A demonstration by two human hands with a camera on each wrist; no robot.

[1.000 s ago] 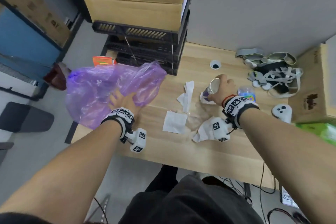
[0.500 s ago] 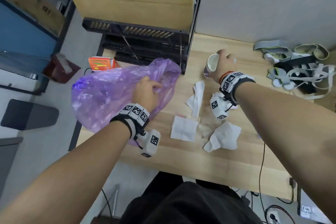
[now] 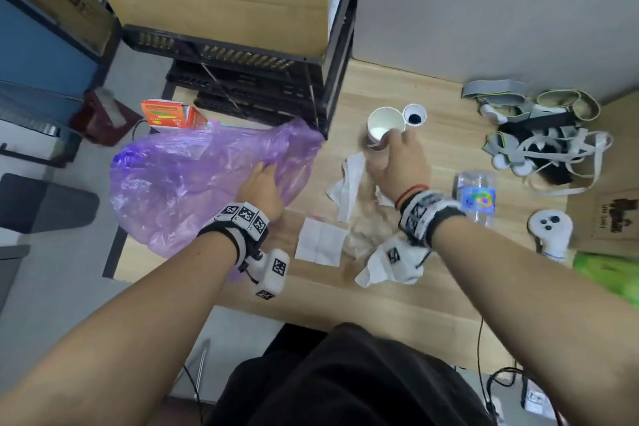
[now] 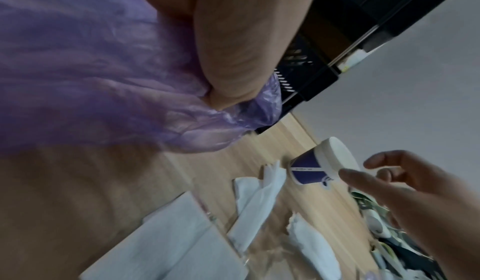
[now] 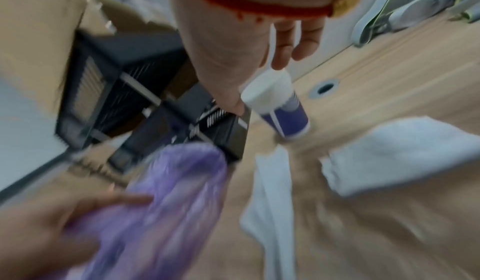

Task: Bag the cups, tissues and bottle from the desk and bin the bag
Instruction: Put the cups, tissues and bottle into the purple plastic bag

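With the right hand (image 3: 401, 166), hovers at the paper cup (image 3: 382, 126) near the back of the desk (image 3: 380, 290), spread wide and closed on nothing; cannot tell whether the thumb touches the rim. Pinches a bunched edge of the purple bag (image 3: 193, 183) in the left hand (image 3: 262, 190), well to the left, sagging past the desk's left edge. Leaves the tissues (image 3: 321, 242) scattered between bag and cup, and the bottle (image 3: 475, 197) just right of the right wrist. Risks tipping the light cup with a loose swipe at its rim and sending it toward the cable hole (image 3: 414, 116) or the black rack (image 3: 259, 62). Risks a miss at the bag too: held by one pinch, with no open mouth visible, so probably needs spreading before anything drops in. Could also drag a tissue off the front edge with a forearm. From the head view, gets only the cup's white inside and the whole layout, bottle included. From the left wrist view, gains the cup's purple wall, its upright stance, the straightened fingers beside it, and the thumb clamped on film. From the right wrist view, heavily blurred, adds only the thumb tip right beside the rim and the hole behind; shows no bottle.
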